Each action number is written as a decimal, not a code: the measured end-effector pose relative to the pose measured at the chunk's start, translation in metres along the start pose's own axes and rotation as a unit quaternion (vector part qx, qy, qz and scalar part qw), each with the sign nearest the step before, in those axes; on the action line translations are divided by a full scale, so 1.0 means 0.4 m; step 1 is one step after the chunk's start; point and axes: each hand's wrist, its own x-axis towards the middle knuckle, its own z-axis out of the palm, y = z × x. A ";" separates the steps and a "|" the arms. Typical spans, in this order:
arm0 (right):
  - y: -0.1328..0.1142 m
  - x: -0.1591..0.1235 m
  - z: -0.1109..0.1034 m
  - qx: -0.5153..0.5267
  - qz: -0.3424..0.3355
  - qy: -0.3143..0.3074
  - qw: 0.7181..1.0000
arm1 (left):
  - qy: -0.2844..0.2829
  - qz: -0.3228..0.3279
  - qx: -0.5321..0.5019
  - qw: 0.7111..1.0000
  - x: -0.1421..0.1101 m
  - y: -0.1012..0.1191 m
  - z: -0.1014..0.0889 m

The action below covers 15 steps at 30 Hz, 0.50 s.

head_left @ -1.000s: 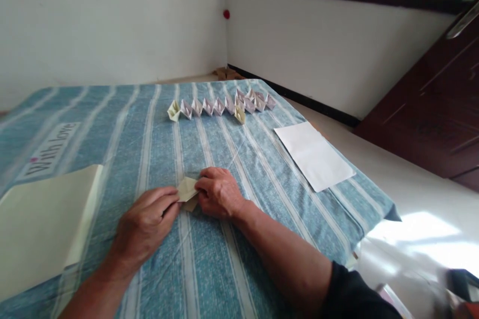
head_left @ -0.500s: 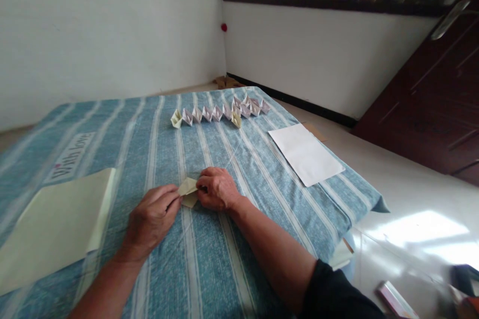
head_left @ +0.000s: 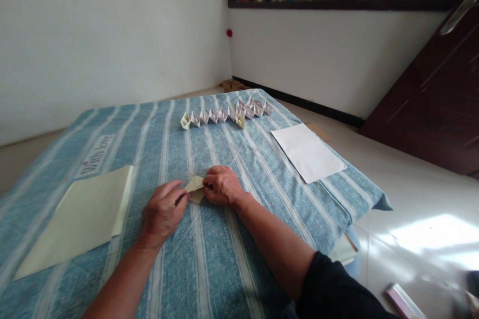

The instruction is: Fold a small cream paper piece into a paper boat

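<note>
A small folded piece of pale yellow paper is held just over the striped cloth, between my two hands. My left hand pinches its left corner with thumb and fingertips. On the other side, my right hand has its fingers curled in and grips the right edge. The folds form a pointed shape with a flap hanging toward me; the finer creases are too small to make out. Farther back stands a row of folded paper boats, mostly whitish, with a yellowish one at the left end and another in front.
Pale yellow sheets lie at the left, below the "With love" lettering. White paper rests near the right edge of the table with the blue striped cloth. A brown door stands at the right.
The view has shifted slightly, so everything sits a little farther right. Both hands keep hold of the folded paper, and its shape looks nearly the same.
</note>
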 end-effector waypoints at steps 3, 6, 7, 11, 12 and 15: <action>0.001 0.003 -0.001 -0.001 -0.001 -0.006 1.000 | 0.002 -0.034 -0.001 0.999 -0.003 -0.001 0.002; 0.002 0.005 -0.002 0.000 0.001 -0.009 1.000 | 0.002 -0.053 -0.001 0.999 -0.005 -0.006 0.001; 0.002 0.006 -0.002 0.002 0.003 -0.010 1.000 | 0.003 -0.057 -0.002 0.998 -0.006 -0.008 0.001; 0.002 0.007 -0.005 0.007 0.008 -0.010 1.000 | 0.005 -0.078 -0.018 0.997 -0.006 -0.021 0.005; 0.002 0.007 -0.006 0.009 0.009 -0.011 1.000 | 0.002 -0.089 -0.025 0.996 -0.006 -0.025 0.008; 0.002 0.007 -0.009 0.012 0.013 -0.012 1.000 | -0.013 -0.132 -0.045 0.990 -0.007 -0.036 0.014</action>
